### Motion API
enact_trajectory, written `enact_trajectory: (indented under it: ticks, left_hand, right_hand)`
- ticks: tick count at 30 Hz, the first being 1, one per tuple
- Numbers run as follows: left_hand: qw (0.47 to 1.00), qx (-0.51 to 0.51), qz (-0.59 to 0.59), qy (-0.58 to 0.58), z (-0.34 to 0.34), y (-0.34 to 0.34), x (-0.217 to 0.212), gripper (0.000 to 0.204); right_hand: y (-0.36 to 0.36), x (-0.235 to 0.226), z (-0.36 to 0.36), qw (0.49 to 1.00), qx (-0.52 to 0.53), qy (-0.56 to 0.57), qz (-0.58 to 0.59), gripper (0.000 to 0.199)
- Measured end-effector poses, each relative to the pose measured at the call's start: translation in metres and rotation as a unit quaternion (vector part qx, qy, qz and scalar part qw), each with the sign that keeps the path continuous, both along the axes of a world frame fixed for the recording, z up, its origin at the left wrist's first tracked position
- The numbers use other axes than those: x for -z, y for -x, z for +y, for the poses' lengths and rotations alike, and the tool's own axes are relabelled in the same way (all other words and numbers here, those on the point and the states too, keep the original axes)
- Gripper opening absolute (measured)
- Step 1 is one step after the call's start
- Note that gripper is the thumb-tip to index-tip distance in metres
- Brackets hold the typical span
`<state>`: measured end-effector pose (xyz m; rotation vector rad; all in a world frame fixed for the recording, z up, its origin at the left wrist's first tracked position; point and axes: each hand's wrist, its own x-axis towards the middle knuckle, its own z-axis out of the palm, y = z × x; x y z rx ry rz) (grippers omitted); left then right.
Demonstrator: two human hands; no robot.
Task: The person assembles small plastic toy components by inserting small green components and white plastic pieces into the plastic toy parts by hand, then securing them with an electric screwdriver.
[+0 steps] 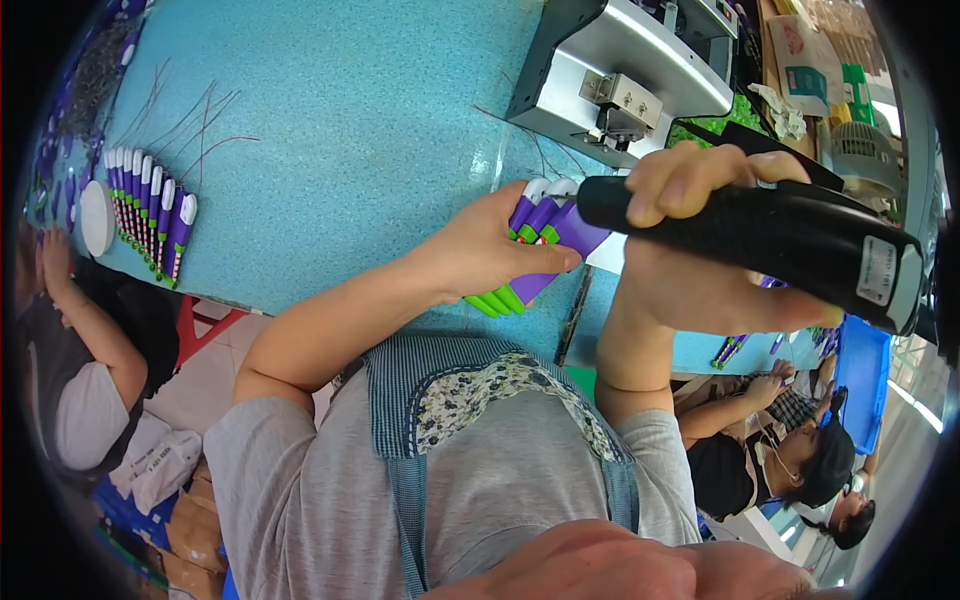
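A: Entry, head view. What does each hand have?

B: The left hand [480,255] is wrapped round a bundle of purple plastic pen-shaped toys with white caps and green tips [535,245], held just above the near edge of the speckled turquoise worktop [350,120]. The right hand [690,250] is closed round a black cylindrical handheld power tool with a white label at its butt [760,240], thumb lying over the top of the barrel.

A: Where do tool and bundle meet?

B: The tool's nose sits at the right side of the bundle, against or just beside its capped end. Actual contact cannot be told; the nose hides it.

A: Step in hand?

B: Judged: working the tool on one piece of the bundle, mid-batch. A row of similar purple and white pens [150,205] lies at the far left of the worktop, beside a white round disc [97,217], with loose thin wires [190,115] beyond it.

A: What does the next move call for?

B: Judged: a steady left grip so the bundle does not fan out, and the tool's nose kept square to a single piece.

A: Surroundings?

B: A grey metal benchtop machine [620,70] stands far and right. Other people sit at the left and lower right edges; their hands are well apart from this work.
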<state>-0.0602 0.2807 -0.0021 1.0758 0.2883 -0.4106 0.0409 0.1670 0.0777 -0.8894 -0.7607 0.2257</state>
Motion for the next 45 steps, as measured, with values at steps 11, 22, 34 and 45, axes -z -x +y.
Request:
enact_trajectory:
  ticks: [11,22,34,45]
  left_hand:
    - [0.999,0.011,0.019,0.037,-0.002,0.001,0.004,0.051]
    - [0.998,0.013,0.044,0.050,0.011,0.005,-0.009,0.065]
    - [0.995,-0.025,0.069,0.064,0.012,0.010,-0.004,0.053]
    - [0.996,-0.045,0.028,0.073,0.010,0.009,0.001,0.049]
  right_hand:
    - [0.009,0.027,0.008,1.000,0.012,-0.004,0.018,0.096]
    - [-0.047,-0.011,0.006,0.996,0.015,-0.061,-0.061,0.094]
    - [-0.014,-0.006,-0.003,1.000,0.025,-0.019,0.002,0.092]
    - [-0.018,0.018,0.000,0.999,0.016,-0.034,-0.001,0.092]
